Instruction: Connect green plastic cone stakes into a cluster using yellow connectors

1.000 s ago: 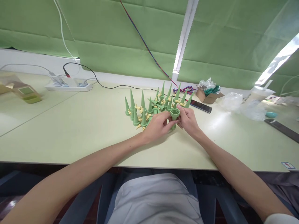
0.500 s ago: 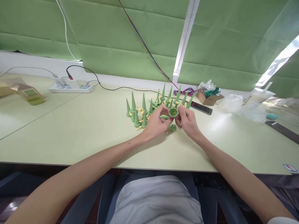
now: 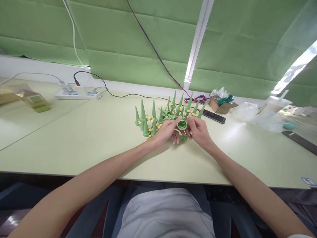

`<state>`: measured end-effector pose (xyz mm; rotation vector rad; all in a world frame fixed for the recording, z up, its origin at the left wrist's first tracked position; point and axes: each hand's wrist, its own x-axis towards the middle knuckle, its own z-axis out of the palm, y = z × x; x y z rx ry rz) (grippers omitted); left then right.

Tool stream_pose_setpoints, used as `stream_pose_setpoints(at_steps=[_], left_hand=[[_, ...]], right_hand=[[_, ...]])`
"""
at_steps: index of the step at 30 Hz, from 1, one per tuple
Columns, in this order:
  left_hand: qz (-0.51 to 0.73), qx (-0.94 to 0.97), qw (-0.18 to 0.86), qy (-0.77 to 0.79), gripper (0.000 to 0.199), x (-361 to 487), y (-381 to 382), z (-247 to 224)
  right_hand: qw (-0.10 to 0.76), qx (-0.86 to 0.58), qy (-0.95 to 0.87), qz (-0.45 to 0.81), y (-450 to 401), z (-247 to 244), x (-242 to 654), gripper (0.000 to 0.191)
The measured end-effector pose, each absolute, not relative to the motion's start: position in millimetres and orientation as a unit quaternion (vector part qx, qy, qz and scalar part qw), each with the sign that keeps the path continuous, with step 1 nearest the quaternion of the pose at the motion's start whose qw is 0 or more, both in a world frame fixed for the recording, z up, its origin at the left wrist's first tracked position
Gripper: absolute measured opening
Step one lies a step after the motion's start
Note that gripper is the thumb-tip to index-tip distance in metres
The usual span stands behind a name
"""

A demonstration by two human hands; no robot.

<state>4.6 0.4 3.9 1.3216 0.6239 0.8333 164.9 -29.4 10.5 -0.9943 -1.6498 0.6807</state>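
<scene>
A green cap (image 3: 182,124) has tipped, both hands (image 3: 165,132) (image 3: 200,131) clamping it; a box (image 3: 224,107) holds plastic (image 3: 220,93).

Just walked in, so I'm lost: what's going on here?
A person is handling green parts at a table. The left hand holds a hollow green piece, its round opening facing the camera; the right hand is at its edge. Green cones, many upright, and yellow fittings are grouped beyond and left of the hands.
</scene>
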Motion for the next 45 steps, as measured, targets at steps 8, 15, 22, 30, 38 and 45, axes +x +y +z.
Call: stream_pose_setpoints(at_steps=[8,15,22,30,38,45], left_hand=[[0.368,0.611,0.644,0.277,0.056,3.2,-3.3,3.6],[0.401,0.68,0.538,0.295,0.047,-1.5,-7.3,7.0],[0.448,0.744,0.39,0.305,0.03,0.2,-12.6,5.7],[0.488,0.786,0.259,0.277,0.016,4.4,-10.7,-2.6],[0.516,0.761,0.251,0.304,0.017,4.5,-12.4,1.6],[0.518,0.732,0.29,0.334,0.017,4.3,-14.1,4.3]], right_hand=[[0.502,-0.41,-0.702,0.295,-24.2,7.5,167.3,0.059],[0.488,-0.453,-0.7,0.259,-27.3,12.0,164.9,0.068],[0.487,-0.481,-0.693,0.225,-23.1,7.6,167.5,0.072],[0.51,-0.469,-0.676,0.252,-17.7,0.6,164.4,0.071],[0.517,-0.41,-0.688,0.303,-20.1,-0.4,165.9,0.061],[0.593,-0.396,-0.637,0.294,-18.4,2.0,165.3,0.056]])
